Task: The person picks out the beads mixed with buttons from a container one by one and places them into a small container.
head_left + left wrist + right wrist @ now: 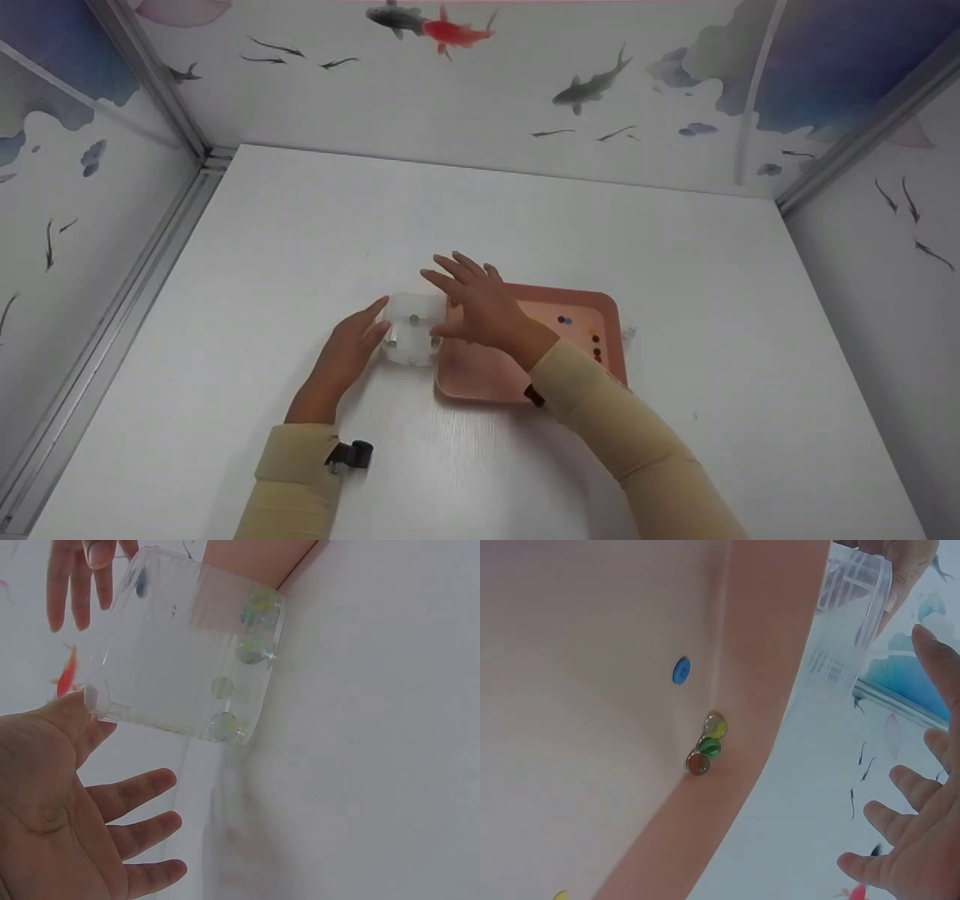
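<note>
A clear plastic container [411, 352] stands against the left side of a pink tray [616, 330]. Several greenish glass marbles [251, 649] lie at its bottom. My left hand [349, 345] is at the container's left side, its thumb by the rim and its fingers extended; whether it touches is unclear. Over the tray's left edge and the container's right side, my right hand [484, 306] is held with fingers spread, nothing seen in it. In the right wrist view, three marbles [709, 748] sit along the tray's inner edge near a blue button [681, 670].
Several small coloured buttons [562, 319] lie toward the tray's right side. Just outside the tray's right edge is a small clear object [629, 332], too small to identify. A white tabletop [360, 202] spreads around, enclosed by panels printed with fish [457, 33].
</note>
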Tool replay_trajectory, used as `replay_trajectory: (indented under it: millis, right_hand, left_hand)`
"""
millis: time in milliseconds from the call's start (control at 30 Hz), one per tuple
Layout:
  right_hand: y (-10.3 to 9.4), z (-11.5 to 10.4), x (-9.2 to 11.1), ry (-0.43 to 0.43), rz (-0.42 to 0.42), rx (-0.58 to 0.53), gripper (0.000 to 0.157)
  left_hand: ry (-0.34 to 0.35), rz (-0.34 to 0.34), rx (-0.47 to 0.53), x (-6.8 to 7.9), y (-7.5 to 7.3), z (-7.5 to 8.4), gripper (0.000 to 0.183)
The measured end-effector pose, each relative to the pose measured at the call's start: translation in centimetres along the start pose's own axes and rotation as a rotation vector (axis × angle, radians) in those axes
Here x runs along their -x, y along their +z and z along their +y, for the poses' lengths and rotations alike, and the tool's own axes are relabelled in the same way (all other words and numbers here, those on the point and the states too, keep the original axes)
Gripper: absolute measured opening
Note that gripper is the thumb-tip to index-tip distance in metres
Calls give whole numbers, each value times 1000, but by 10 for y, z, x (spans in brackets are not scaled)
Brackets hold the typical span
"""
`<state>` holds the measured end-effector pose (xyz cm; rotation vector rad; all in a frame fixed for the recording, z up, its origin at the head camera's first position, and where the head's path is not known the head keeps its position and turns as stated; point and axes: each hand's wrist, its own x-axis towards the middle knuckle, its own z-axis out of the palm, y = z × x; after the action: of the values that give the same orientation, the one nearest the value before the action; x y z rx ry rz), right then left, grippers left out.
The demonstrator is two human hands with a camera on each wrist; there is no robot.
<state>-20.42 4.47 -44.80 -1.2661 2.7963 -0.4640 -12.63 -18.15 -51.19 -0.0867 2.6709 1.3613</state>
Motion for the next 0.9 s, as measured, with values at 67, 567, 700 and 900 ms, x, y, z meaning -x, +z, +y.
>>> replay_trajectory:
  millis: [67,567,700,900]
  right_hand:
    - [-2,1,1,9,10,-11,84]
    - [-2,15,3,51,57,-88,82]
    - [-3,18,3,48,70,-112,80]
    - [-3,23,4,25,72,-131,78]
  left_hand:
    - [1,-3,-5,0,0,0,56]
    - [-29,14,-24,2,1,1,52]
    - [-28,13,-28,2,2,2,56]
    - [-23,20,-24,2,2,1,56]
